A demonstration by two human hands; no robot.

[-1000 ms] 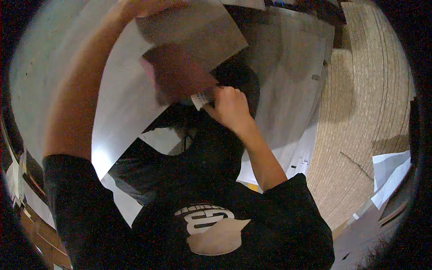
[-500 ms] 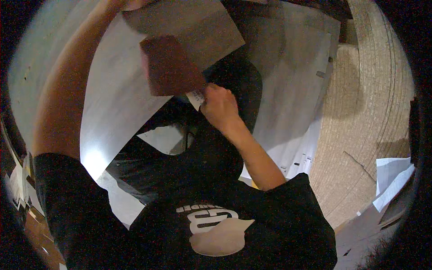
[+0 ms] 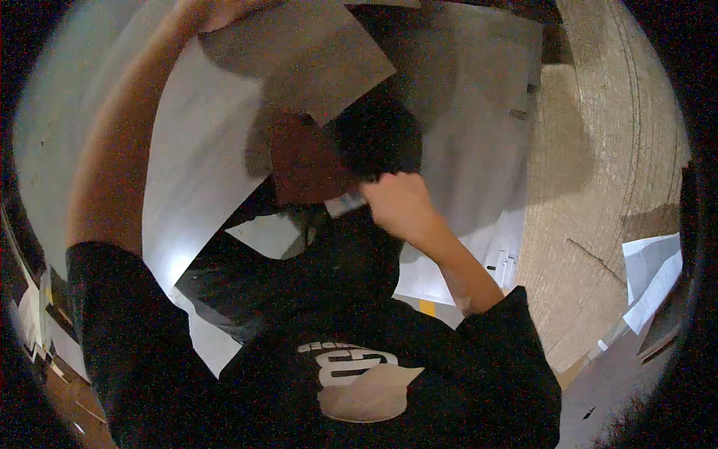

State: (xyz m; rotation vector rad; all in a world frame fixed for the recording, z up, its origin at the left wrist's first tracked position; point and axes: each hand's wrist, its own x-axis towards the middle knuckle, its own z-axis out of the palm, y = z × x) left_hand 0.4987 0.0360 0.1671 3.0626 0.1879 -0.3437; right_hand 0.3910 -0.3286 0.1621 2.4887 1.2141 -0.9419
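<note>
Apparently both hands are raised in front of the body, the right one lower and nearer the middle of the view. The right hand [image 3: 402,203] is closed, its fingers curled around the end of a reddish-brown piece [image 3: 305,161], flat and roughly four-sided, with a whitish tab [image 3: 344,204] showing just beside the fingers. That piece hangs below the corner of a large pale grey panel [image 3: 202,142], over the dark clothing on the lap; whether it touches the panel, I cannot tell.

The left hand [image 3: 228,10] is at the top edge of the view, by the panel's far edge (partly cut off there, so I cannot tell how far open it is or whether it grips the panel). A shadow darkens the panel's upper part, and a bright glare sits at its lower corner.

To the right of the right hand stands a grey board [image 3: 482,150] with small dark marks along its side. Beyond it are beige, streaked sheets [image 3: 613,142], with white papers [image 3: 652,277] near the right rim.
</note>
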